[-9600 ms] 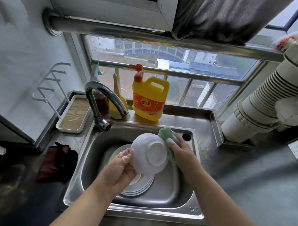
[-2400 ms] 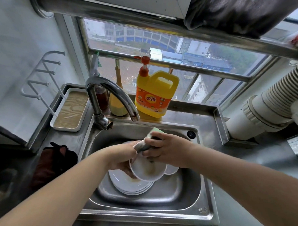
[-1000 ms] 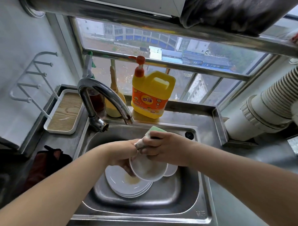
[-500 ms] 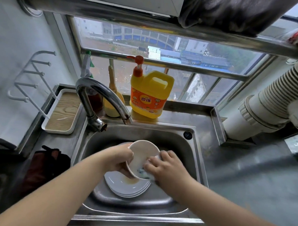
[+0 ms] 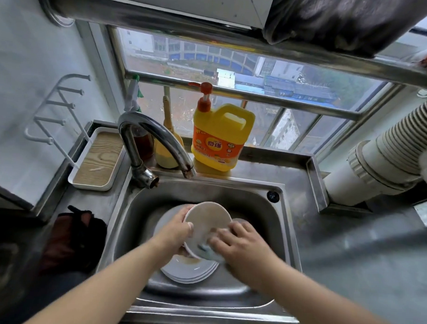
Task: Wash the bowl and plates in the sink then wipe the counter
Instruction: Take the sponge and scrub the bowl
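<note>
White bowl (image 5: 206, 224) tipped over the sink (image 5: 252, 199): left hand (image 5: 178, 229) grips its rim so the right hand (image 5: 241, 242) presses a sponge (image 5: 205, 249) inside

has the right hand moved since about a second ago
Yes. The right hand has dropped from the bowl's far rim, near the faucet, to its near side, scrubbing inside.

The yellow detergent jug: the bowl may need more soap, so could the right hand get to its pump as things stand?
Probably yes, once freed. The right hand is pressing a sponge into the bowl, but nothing stands between the sink and the jug on the ledge behind it.
</note>
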### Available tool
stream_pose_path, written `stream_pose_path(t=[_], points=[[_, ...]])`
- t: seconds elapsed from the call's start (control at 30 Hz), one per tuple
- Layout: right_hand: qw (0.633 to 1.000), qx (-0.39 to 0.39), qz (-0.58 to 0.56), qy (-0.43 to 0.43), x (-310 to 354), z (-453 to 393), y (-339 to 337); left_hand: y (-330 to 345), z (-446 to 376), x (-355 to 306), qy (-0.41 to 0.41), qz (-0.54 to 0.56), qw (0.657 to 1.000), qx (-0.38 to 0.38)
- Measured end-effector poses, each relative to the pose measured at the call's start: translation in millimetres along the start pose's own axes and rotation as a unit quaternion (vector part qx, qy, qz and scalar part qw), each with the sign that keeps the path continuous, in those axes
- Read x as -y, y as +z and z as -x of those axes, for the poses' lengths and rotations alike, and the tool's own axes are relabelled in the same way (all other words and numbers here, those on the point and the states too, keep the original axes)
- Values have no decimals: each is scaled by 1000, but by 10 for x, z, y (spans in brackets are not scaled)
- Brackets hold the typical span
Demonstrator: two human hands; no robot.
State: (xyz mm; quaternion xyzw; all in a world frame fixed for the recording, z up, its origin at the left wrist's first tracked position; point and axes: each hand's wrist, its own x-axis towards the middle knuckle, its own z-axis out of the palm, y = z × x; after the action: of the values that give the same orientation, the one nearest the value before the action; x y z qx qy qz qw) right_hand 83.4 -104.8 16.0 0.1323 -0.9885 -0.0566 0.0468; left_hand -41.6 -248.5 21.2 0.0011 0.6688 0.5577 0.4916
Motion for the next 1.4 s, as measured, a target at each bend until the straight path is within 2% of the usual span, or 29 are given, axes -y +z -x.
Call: stream_pose_path(t=[0.1, 0.23, 0.3, 0.37, 0.43, 0.47, 0.53, 0.6, 0.7, 0.8, 0.87, 0.93, 1.0, 1.07, 1.13, 1.23, 1.3, 1.33, 1.4], points=[[975, -24, 129, -177, -455, -138, -136, -93, 39, -164, -56, -90, 988, 114], [950, -77, 197, -230, -619, -296, -196, -128, 45, -443, -76, -107, 978, 165], [966, -90, 181, -161, -470, -225, -105, -103, 23, -355, -36, -54, 990, 123], [989, -90, 117, 9, -211, -192, -10, 79, 31, -139, 11, 79, 996, 34], [981, -52, 25, 184, 94, -229, 58, 293, 36, 35, 40, 164, 985, -41], [971, -36, -22, 236, 242, -233, 74, 363, 39, 86, 49, 159, 984, -64], [962, -21, -96, 254, 434, -160, 78, 330, 4, 122, 55, 85, 991, -89], [975, -7, -118, 186, 386, -12, 66, 157, -25, 106, 51, -10, 996, -74], [999, 15, -21, -28, -85, 89, 43, -30, -18, -8, -16, -86, 996, 14], [960, 0, 178, -217, -521, -205, -140, -8, 32, -263, -61, -157, 979, 117], [930, -28, 254, -265, -620, -394, -251, 24, 41, -423, -56, -188, 967, 165], [938, -51, 258, -226, -648, -418, -258, -31, 0, -479, -40, -189, 969, 152], [975, -46, 193, -101, -551, -340, -188, -61, -42, -476, -18, -140, 985, 97], [992, 12, 119, 41, -282, -273, -51, 4, -51, -426, -9, -88, 995, 43], [981, 84, 29, 172, 61, -309, -36, 119, -62, -338, -24, -36, 999, -5], [943, 80, -85, 313, 287, -390, -75, 198, -71, -269, -29, -9, 998, -51], [945, 48, -134, 295, 254, -348, -65, 159, -62, -301, -21, -17, 998, -50], [957, 15, -120, 264, 197, -336, -81, 118, -65, -327, -20, -26, 999, -41], [986, -1, -29, 163, 8, -296, -63, 16, -66, -413, -27, -55, 998, -1]])
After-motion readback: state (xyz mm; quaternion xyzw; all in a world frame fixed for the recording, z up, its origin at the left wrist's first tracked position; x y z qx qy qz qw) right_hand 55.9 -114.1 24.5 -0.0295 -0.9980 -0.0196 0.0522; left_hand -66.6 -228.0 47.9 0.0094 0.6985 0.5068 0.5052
